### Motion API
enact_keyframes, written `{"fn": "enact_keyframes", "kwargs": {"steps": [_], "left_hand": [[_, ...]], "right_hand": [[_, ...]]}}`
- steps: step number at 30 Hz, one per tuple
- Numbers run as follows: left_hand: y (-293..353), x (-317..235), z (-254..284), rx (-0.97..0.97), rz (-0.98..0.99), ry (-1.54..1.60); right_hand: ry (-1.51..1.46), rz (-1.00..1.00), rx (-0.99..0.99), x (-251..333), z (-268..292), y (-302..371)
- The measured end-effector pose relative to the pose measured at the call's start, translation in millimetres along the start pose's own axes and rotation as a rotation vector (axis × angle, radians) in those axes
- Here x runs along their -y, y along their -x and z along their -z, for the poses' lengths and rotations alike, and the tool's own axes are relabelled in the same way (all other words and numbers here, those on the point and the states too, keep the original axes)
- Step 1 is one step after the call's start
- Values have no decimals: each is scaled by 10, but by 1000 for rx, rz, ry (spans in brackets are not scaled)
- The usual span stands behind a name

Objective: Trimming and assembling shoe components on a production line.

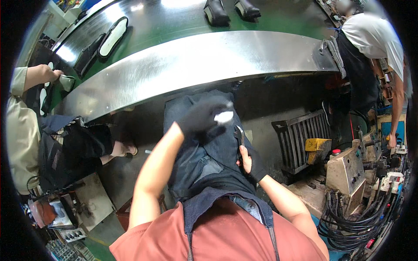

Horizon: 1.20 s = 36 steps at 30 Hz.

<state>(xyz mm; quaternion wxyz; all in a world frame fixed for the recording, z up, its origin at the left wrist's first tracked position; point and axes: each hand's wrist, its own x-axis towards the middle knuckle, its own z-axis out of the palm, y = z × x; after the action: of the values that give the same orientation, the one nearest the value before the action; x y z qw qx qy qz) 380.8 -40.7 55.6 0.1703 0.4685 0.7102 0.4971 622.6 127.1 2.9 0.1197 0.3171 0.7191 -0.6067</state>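
Note:
My left hand (198,118), in a dark glove, is raised over my lap and blurred by motion. Its fingers close on a small white piece (224,117) whose kind I cannot make out. To its right, my right hand (251,164) wears a dark glove that leaves the fingertips bare. It grips what look like metal pincers (239,135), their dark curved head pointing up toward the bench. Both hands are above my dark apron (209,169), short of the metal edge (174,61) of the bench.
Dark shoes (216,13) and a black shoe with a white sole (114,37) lie on the green belt (170,26). Co-workers are at left (21,135) and right (368,48). On the right are a slatted rack (300,137), a yellow block (318,145) and a machine with cables (346,169).

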Motion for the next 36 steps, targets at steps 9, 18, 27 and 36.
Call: {"fn": "enact_keyframes", "kwargs": {"steps": [9,18,27,36], "left_hand": [[1196,-148,-416,-393,202,-456],[1126,-112,-261,-469,242,-58],[900,1023,1906,-887,385,-450],[211,2363,4490,-1003,1045,-583]], "right_hand": [[-33,22,9,-12,37,162],[286,-113,28,-397,-181,-8],[221,-145,160,162,-236,-797],[88,-294,191,674,-182,-1143]]}}
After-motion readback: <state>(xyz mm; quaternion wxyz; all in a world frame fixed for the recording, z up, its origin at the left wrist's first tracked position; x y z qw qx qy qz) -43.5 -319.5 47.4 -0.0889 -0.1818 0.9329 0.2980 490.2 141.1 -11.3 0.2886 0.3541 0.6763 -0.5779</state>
